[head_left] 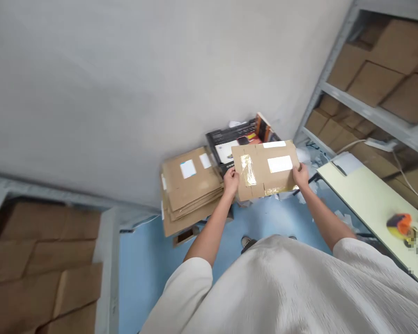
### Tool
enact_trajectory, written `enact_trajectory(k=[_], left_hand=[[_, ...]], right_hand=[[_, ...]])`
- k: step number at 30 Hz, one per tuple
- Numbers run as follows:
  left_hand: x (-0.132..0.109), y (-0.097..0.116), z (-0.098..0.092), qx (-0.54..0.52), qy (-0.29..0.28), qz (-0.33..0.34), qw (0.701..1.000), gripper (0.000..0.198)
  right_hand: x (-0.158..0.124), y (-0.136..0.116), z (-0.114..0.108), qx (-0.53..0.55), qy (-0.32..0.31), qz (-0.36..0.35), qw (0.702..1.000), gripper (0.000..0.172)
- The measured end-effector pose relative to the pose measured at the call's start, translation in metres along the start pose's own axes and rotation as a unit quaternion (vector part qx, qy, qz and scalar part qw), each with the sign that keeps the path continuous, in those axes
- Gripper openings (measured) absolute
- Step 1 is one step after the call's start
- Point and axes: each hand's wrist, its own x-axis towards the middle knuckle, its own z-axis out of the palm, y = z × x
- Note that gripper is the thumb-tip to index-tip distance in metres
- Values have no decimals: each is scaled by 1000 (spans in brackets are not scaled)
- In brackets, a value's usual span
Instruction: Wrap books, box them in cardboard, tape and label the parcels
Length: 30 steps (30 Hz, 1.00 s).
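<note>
Between my two hands I hold a flattened cardboard box [261,162] with white labels and shiny strips of clear tape. My left hand [231,180] grips its left edge, fingers closed. At its right edge my right hand [301,175] is closed on the cardboard as well. Just left of my left hand lies a stack of flattened cardboard boxes [191,185], the top one with white labels. Behind the held box stands a black crate [226,134] with books and papers in it; the held box hides part of the crate.
Metal shelves [365,109] full of cardboard boxes stand at the right, and another boxed-up shelf [106,250] at the lower left. A pale table [362,204] on the right bears a roundish orange and purple object [400,225]. Scraps litter the blue floor [142,273].
</note>
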Motion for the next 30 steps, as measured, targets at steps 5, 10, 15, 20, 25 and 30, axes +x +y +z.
enact_trajectory(k=[5,10,15,20,25,30], left_hand=[[-13,8,149,55,-79,10,995,32],[-47,10,284,225,-174,51,957,29],[-72,10,391,297,-265,86,913,30],[-77,0,464,345,-323,114,874,32],[-65,-17,525,382,-372,129,836,41],[-36,-33,594,401,-419,123,805,52]], right_hand=[[32,104,-105,-20,49,101,993,56],[43,198,-207,-26,93,188,977,52],[39,264,-281,-22,119,233,965,51],[37,313,-313,-31,157,256,953,47],[45,347,-323,-62,161,303,937,40],[70,368,-320,-81,115,368,919,25]])
